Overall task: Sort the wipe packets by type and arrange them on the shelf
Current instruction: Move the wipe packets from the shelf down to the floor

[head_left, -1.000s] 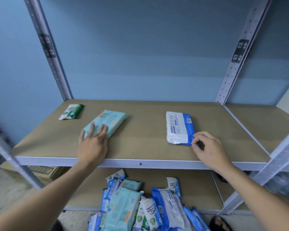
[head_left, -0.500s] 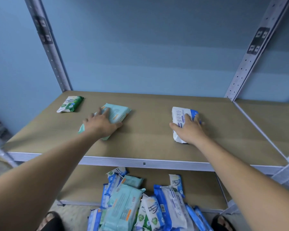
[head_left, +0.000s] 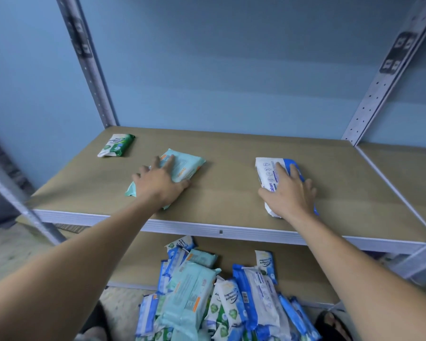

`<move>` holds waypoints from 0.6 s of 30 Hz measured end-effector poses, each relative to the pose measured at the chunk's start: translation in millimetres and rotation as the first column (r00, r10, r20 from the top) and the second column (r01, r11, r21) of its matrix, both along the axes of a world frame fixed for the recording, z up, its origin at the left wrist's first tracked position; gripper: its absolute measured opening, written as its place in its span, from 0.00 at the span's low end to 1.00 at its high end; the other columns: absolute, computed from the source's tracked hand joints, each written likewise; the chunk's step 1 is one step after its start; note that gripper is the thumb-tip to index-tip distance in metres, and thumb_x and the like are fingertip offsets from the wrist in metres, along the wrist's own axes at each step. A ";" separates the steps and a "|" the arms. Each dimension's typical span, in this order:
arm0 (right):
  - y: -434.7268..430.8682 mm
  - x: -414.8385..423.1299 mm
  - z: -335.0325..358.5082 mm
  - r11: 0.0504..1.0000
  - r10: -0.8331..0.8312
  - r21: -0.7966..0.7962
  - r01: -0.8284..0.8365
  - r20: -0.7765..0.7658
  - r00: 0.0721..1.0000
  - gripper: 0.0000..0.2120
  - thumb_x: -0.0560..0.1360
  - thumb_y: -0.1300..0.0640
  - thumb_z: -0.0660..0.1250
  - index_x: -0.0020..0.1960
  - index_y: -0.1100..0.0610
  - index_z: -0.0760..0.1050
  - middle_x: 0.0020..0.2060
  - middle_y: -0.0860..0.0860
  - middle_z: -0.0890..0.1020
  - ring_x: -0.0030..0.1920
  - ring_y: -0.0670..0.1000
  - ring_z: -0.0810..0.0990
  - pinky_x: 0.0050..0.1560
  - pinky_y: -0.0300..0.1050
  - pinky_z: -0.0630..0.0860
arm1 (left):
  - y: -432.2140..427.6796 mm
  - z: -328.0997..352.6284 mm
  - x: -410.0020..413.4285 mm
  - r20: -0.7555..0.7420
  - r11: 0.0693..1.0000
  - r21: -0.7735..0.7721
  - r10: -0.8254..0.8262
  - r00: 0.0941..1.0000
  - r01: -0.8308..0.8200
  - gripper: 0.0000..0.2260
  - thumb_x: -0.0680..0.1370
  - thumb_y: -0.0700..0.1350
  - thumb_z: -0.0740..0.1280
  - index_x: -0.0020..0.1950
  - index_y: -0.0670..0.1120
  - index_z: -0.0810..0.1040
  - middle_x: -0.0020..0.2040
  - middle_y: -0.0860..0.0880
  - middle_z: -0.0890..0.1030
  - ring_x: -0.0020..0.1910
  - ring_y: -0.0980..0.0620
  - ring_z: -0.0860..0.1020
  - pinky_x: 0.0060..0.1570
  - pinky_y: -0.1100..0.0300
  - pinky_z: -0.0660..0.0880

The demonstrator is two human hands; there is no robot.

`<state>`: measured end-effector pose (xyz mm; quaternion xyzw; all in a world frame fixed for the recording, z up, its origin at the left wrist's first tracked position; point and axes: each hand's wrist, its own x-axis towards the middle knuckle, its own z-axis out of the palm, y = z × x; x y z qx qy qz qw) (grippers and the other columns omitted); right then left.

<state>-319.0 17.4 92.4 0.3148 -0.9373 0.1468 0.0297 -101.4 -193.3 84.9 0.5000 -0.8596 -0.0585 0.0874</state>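
Placement is in hand. On the shelf [head_left: 231, 198], the teal packet [head_left: 188, 164] is pressed flat under the left hand [head_left: 158, 184], fingers spread. The white-and-blue packet [head_left: 265, 172], well apart, is held down by the right hand [head_left: 290, 194], fingers likewise spread. A green packet [head_left: 116, 145] lies at the rear left. Next, matching packets are probably to be drawn from the mixed pile [head_left: 207, 299] below.

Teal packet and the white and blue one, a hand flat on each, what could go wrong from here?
The white and blue packet under the right hand ends near the shelf's front edge and might slip onto the pile below. The teal packet under the left hand lies skewed, so its row may start crooked.
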 end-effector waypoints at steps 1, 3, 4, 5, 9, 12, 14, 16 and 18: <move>5.9 6.0 0.1 1.000 0.019 -0.012 -0.019 -0.001 1.000 0.36 0.71 0.40 0.64 0.76 0.44 0.59 0.77 0.51 0.60 0.60 0.65 0.70 0.64 0.55 0.64 | 4.9 -0.6 4.4 -0.029 1.000 -0.007 -0.009 1.000 0.009 0.37 0.72 0.72 0.61 0.79 0.62 0.56 0.79 0.50 0.60 0.69 0.38 0.66 0.66 0.45 0.61; 18.8 19.3 0.1 0.998 0.061 -0.035 -0.061 0.008 0.998 0.37 0.71 0.40 0.64 0.77 0.43 0.58 0.78 0.49 0.58 0.58 0.64 0.69 0.64 0.54 0.64 | 17.8 -1.4 13.5 -0.077 0.999 -0.017 -0.030 0.997 0.029 0.37 0.72 0.70 0.63 0.78 0.62 0.57 0.79 0.51 0.61 0.66 0.39 0.67 0.65 0.46 0.61; 25.7 26.8 -0.3 0.995 0.085 -0.052 -0.085 0.009 0.996 0.37 0.70 0.40 0.64 0.77 0.43 0.57 0.78 0.48 0.57 0.58 0.64 0.69 0.65 0.54 0.64 | 26.0 -1.7 18.5 -0.099 0.999 -0.026 -0.045 0.994 0.042 0.37 0.71 0.70 0.63 0.78 0.62 0.58 0.78 0.51 0.61 0.66 0.39 0.68 0.64 0.47 0.61; 32.8 34.7 -0.6 0.992 0.111 -0.069 -0.110 0.005 0.994 0.38 0.70 0.40 0.64 0.77 0.44 0.57 0.79 0.47 0.57 0.57 0.63 0.68 0.65 0.54 0.65 | 34.7 -2.0 23.3 -0.120 0.998 -0.040 -0.062 0.991 0.058 0.37 0.71 0.70 0.62 0.78 0.63 0.58 0.78 0.52 0.61 0.65 0.39 0.68 0.64 0.47 0.61; 61.7 69.7 -3.0 0.972 0.204 -0.112 -0.206 -0.028 0.979 0.39 0.69 0.40 0.65 0.77 0.44 0.59 0.79 0.45 0.55 0.50 0.56 0.64 0.63 0.54 0.68 | 70.1 -4.0 46.3 -0.181 0.988 -0.090 -0.141 0.973 0.127 0.38 0.68 0.69 0.60 0.78 0.62 0.60 0.80 0.53 0.59 0.64 0.40 0.68 0.64 0.47 0.61; 81.2 96.3 -10.3 0.955 0.255 -0.133 -0.266 -0.091 0.963 0.40 0.65 0.39 0.63 0.77 0.45 0.62 0.79 0.47 0.56 0.49 0.56 0.65 0.60 0.55 0.69 | 94.3 -12.6 65.0 -0.202 0.969 -0.151 -0.223 0.954 0.194 0.36 0.70 0.67 0.62 0.78 0.63 0.61 0.81 0.53 0.57 0.64 0.40 0.67 0.64 0.46 0.62; 93.9 111.9 -17.7 0.942 0.284 -0.147 -0.302 -0.128 0.950 0.40 0.65 0.40 0.63 0.76 0.47 0.64 0.79 0.47 0.57 0.51 0.56 0.67 0.60 0.55 0.69 | 111.3 -20.3 77.6 -0.199 0.951 -0.190 -0.281 0.939 0.244 0.36 0.71 0.66 0.64 0.78 0.62 0.59 0.81 0.53 0.55 0.65 0.40 0.66 0.63 0.45 0.62; 106.9 125.6 -27.4 0.928 0.318 -0.157 -0.337 -0.135 0.938 0.40 0.65 0.42 0.65 0.76 0.47 0.64 0.79 0.46 0.56 0.54 0.56 0.67 0.61 0.55 0.69 | 129.7 -30.4 90.6 -0.198 0.935 -0.227 -0.320 0.927 0.274 0.37 0.72 0.65 0.67 0.79 0.62 0.59 0.81 0.53 0.54 0.64 0.40 0.66 0.61 0.45 0.63; 120.8 135.9 -38.7 0.917 0.341 -0.168 -0.361 -0.135 0.930 0.40 0.64 0.43 0.67 0.76 0.48 0.65 0.79 0.46 0.55 0.55 0.57 0.67 0.61 0.55 0.69 | 147.7 -42.5 104.8 -0.205 0.933 -0.230 -0.325 0.923 0.278 0.37 0.71 0.64 0.67 0.79 0.62 0.59 0.82 0.53 0.53 0.62 0.41 0.66 0.59 0.46 0.63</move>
